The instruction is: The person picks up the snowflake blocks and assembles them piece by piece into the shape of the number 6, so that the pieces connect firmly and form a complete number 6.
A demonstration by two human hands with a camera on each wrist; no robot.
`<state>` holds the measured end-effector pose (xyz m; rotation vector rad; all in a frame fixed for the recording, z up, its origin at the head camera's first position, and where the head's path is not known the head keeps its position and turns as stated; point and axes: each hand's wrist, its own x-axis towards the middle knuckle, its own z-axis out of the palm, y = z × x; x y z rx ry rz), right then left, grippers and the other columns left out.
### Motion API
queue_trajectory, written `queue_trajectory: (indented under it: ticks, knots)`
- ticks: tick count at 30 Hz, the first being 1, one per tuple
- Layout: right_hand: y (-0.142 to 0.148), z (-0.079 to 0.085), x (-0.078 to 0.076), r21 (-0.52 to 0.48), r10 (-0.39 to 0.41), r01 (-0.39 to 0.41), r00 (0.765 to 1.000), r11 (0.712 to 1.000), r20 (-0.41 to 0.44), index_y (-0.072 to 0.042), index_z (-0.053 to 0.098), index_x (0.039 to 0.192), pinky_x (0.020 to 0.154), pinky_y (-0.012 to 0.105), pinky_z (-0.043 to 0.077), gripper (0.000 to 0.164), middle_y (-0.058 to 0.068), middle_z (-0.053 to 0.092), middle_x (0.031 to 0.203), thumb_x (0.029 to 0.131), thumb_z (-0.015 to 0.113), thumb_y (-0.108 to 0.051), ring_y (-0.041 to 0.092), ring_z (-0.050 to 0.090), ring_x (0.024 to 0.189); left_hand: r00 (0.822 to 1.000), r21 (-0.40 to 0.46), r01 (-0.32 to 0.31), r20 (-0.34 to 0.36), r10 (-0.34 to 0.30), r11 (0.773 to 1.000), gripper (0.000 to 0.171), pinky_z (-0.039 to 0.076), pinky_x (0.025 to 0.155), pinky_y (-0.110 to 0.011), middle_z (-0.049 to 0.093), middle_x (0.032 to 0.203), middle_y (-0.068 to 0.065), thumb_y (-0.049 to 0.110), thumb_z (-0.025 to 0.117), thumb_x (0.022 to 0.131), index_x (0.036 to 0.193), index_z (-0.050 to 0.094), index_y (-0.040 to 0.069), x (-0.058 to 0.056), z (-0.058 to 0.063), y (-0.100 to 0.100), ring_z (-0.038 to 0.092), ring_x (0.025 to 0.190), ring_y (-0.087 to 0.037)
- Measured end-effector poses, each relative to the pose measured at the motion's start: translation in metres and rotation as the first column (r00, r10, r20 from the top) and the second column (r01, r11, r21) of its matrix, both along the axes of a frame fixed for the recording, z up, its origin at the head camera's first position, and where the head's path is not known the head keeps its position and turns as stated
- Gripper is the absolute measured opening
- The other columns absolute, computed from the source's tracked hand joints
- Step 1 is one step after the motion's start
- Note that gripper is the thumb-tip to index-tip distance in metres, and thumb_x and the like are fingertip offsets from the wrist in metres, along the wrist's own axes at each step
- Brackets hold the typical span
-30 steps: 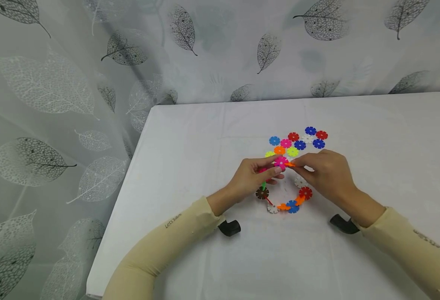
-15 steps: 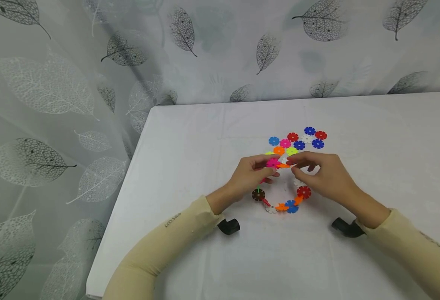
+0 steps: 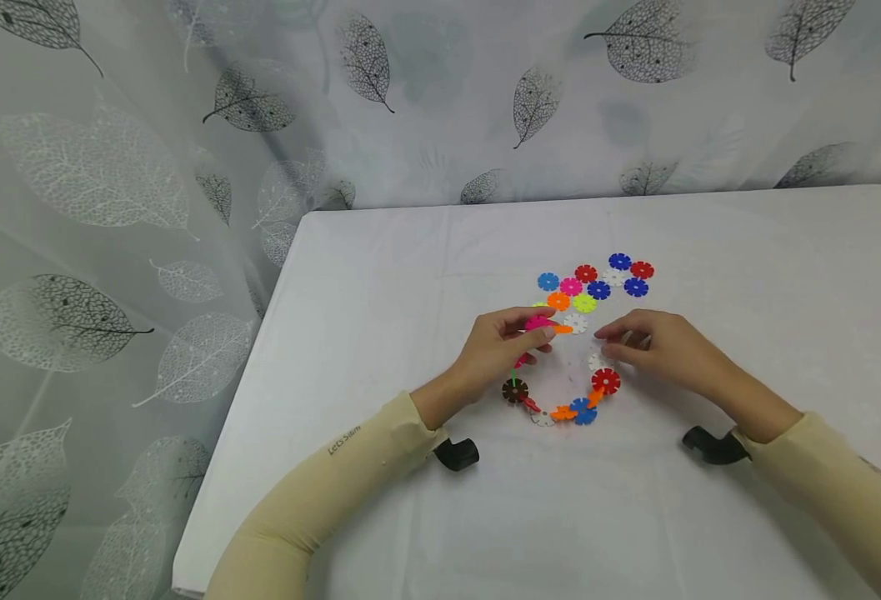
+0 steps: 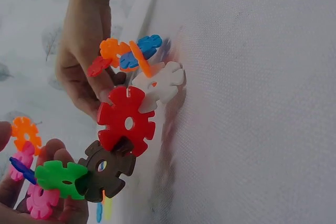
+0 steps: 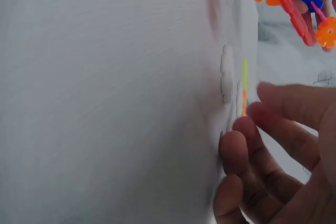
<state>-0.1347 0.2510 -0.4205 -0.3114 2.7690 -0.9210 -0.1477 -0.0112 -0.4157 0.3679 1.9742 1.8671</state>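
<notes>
My left hand [image 3: 496, 350] grips one end of a chain of slotted plastic flower discs, around a pink disc [image 3: 539, 323]. An orange disc [image 3: 563, 329] juts from that end. The chain curves toward me through a green disc [image 4: 61, 180], a brown disc [image 3: 514, 391] and a blue disc [image 3: 583, 411] to a red disc [image 3: 606, 382]. My right hand [image 3: 661, 346] hovers with loosely bent fingers and nothing between them. Beside its fingertips lies a loose white disc [image 3: 597, 362], apart from them in the right wrist view.
Several loose discs lie flat beyond the hands, among them a yellow disc [image 3: 584, 303], another white disc [image 3: 576, 323] and a dark blue disc [image 3: 620, 262]. They rest on a white-covered table [image 3: 380, 275]. A leaf-patterned curtain [image 3: 440, 100] hangs behind and at left.
My right hand has let go of the orange disc, which stays on the chain, and has moved right and slightly nearer me. My left hand has shifted a little left with the chain.
</notes>
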Motion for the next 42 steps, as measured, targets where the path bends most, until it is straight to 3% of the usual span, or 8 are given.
queue_trajectory:
  ticks: [6, 14, 24, 28, 34, 38, 42]
  knots:
    - [0.006, -0.003, 0.0, 0.018, 0.07, -0.071, 0.997, 0.997, 0.018, -0.009, 0.075, 0.116, 0.066, 0.029, 0.054, 0.039, 0.003, 0.068, 0.1, 0.081, 0.087, -0.022, 0.021, 0.06, 0.085, 1.0, 0.037, -0.011, 0.014, 0.01, 0.999, 0.039, 0.058, 0.078, -0.03, 0.075, 0.106, -0.002, 0.013, 0.072, 0.096, 0.134, 0.065, 0.006, 0.0, 0.0, 0.0, 0.07, 0.1, -0.034]
    - [0.007, -0.001, 0.0, 0.032, 0.095, -0.096, 0.995, 0.995, 0.037, -0.011, 0.077, 0.111, 0.064, 0.028, 0.053, 0.037, 0.002, 0.066, 0.099, 0.076, 0.09, -0.017, 0.021, 0.057, 0.084, 1.0, 0.072, -0.012, -0.009, 0.013, 0.997, 0.035, 0.058, 0.075, -0.026, 0.075, 0.105, -0.002, 0.011, 0.072, 0.096, 0.13, 0.068, 0.004, 0.001, 0.002, -0.001, 0.066, 0.103, -0.044]
    - [0.002, 0.0, -0.003, 0.008, 0.071, -0.072, 0.995, 0.997, 0.063, -0.009, 0.071, 0.105, 0.067, 0.031, 0.054, 0.03, 0.002, 0.067, 0.095, 0.08, 0.087, -0.017, 0.022, 0.06, 0.084, 0.996, 0.042, 0.036, -0.082, -0.032, 0.998, 0.034, 0.058, 0.079, -0.031, 0.074, 0.112, -0.004, 0.012, 0.072, 0.096, 0.129, 0.069, 0.006, 0.001, 0.009, -0.003, 0.069, 0.1, -0.034]
    - [-0.002, 0.001, -0.002, -0.025, -0.01, 0.01, 1.0, 1.0, 0.004, -0.01, 0.069, 0.104, 0.064, 0.03, 0.055, 0.026, 0.006, 0.069, 0.096, 0.086, 0.083, -0.02, 0.024, 0.063, 0.084, 0.991, 0.042, 0.06, -0.12, -0.054, 0.997, 0.037, 0.057, 0.079, -0.03, 0.074, 0.114, -0.005, 0.012, 0.072, 0.096, 0.131, 0.068, 0.006, 0.0, 0.009, -0.004, 0.069, 0.097, -0.022]
    - [-0.011, 0.006, 0.005, -0.183, -0.111, 0.086, 0.986, 0.979, -0.129, -0.006, 0.066, 0.123, 0.062, 0.024, 0.055, 0.033, 0.011, 0.069, 0.103, 0.094, 0.075, -0.021, 0.022, 0.068, 0.076, 0.988, 0.042, 0.061, -0.143, -0.055, 0.997, 0.037, 0.058, 0.081, -0.031, 0.073, 0.118, -0.003, 0.012, 0.072, 0.096, 0.132, 0.067, 0.006, -0.001, 0.008, -0.003, 0.069, 0.095, -0.016]
    - [-0.019, 0.011, 0.01, -0.263, -0.125, 0.073, 0.975, 0.962, -0.186, -0.005, 0.064, 0.125, 0.064, 0.023, 0.055, 0.031, 0.009, 0.069, 0.101, 0.099, 0.068, -0.021, 0.02, 0.068, 0.073, 0.99, 0.04, 0.049, -0.136, -0.044, 0.998, 0.037, 0.058, 0.082, -0.032, 0.072, 0.119, -0.002, 0.013, 0.072, 0.096, 0.132, 0.068, 0.007, -0.002, 0.008, -0.003, 0.07, 0.097, -0.02]
    - [-0.026, 0.016, 0.016, -0.332, -0.149, 0.067, 0.962, 0.941, -0.23, -0.006, 0.066, 0.12, 0.068, 0.02, 0.054, 0.025, 0.008, 0.07, 0.098, 0.099, 0.068, -0.018, 0.015, 0.069, 0.072, 0.99, 0.04, 0.045, -0.138, -0.039, 0.998, 0.037, 0.058, 0.082, -0.032, 0.072, 0.118, -0.003, 0.013, 0.071, 0.096, 0.132, 0.067, 0.007, -0.001, 0.007, -0.005, 0.069, 0.101, -0.032]
